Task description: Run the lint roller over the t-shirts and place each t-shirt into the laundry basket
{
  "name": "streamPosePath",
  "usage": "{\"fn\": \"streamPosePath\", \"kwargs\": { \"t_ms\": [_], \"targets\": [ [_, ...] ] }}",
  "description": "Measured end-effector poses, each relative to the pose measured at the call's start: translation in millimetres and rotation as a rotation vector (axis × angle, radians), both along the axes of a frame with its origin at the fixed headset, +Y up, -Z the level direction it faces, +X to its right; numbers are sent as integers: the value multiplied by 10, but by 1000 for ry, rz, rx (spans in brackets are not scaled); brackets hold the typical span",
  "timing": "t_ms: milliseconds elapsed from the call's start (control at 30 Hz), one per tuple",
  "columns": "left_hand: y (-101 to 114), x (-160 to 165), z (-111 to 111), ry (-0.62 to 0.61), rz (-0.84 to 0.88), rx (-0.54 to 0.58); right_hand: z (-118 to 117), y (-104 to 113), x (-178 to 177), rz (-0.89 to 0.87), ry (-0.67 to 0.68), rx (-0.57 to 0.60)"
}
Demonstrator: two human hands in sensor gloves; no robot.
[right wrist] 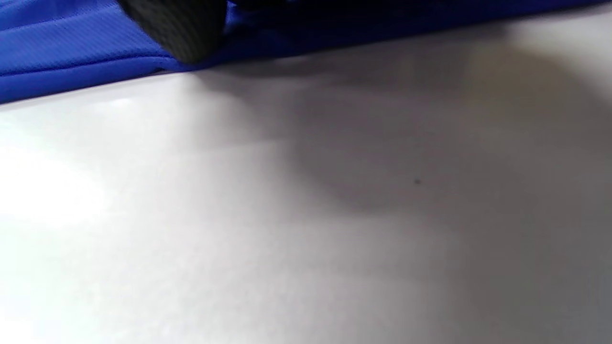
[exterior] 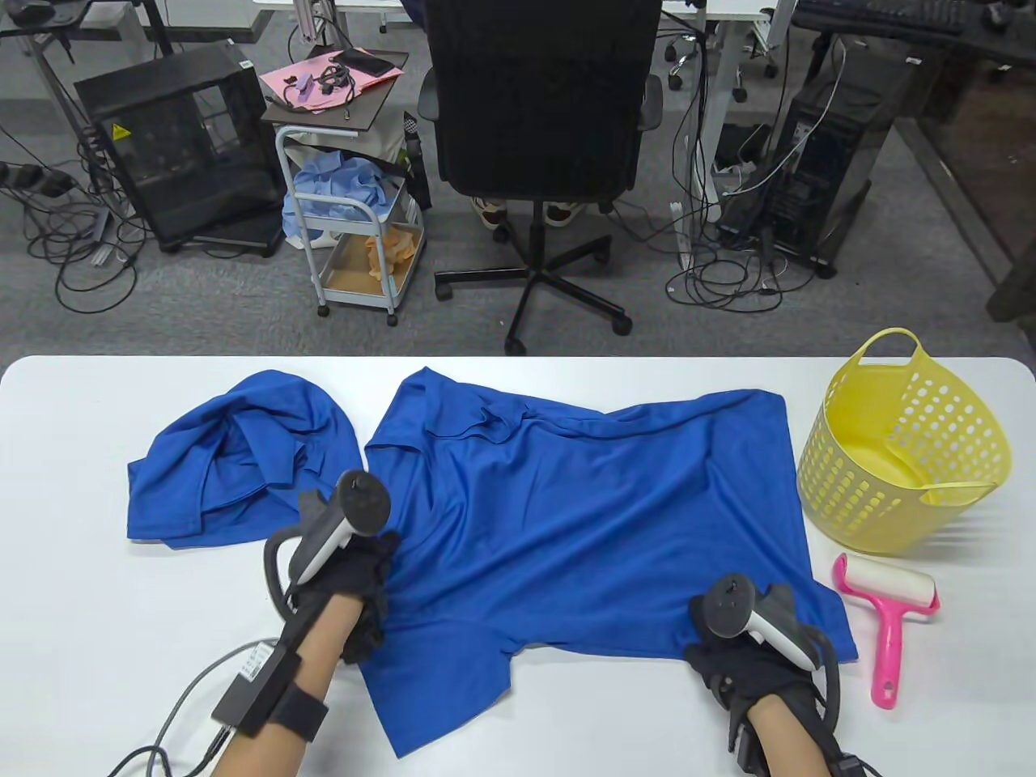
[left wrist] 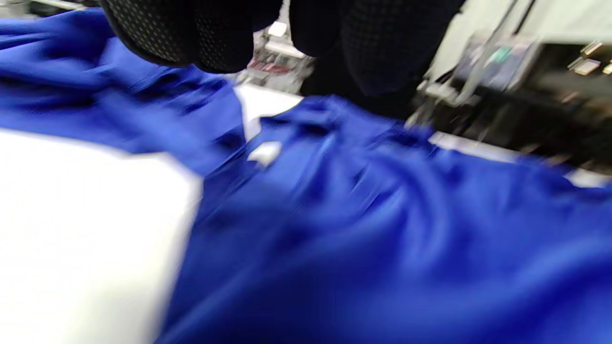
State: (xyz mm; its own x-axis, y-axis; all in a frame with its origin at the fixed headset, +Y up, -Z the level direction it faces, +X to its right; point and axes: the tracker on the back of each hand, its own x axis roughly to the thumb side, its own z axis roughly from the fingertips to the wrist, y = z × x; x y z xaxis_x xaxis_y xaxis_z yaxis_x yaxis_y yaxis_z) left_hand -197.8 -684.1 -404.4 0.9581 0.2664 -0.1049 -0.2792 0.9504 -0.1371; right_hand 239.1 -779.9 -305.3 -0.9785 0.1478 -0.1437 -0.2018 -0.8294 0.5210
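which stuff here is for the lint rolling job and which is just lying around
For the job:
spread t-shirt
crumpled t-shirt
lint roller
laundry basket

Lying about:
office chair
trolley
computer towers
floor cables

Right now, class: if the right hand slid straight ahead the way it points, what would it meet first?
The right hand points away from the person, so it would probably run first onto the spread blue t-shirt, whose near hem it already touches.
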Motion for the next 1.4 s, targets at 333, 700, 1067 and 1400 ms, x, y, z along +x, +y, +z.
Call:
{"fn": "streamPosePath", "kwargs": {
  "t_ms": [333,700,1067,1400],
  "targets": [
    [-646,553,-1509,-47,-89,-112,-15,16,4,8,4,-20],
    [-873,572,-1670,5,-226,-102,-30,23,19,1,7,-36],
    [-512,363,-1658,57,34,0,-27,19,28,-13,4,-42],
    [-211,385,-1669,100,-32,105,-14,11,39,-24,0,-43]
  ]
}}
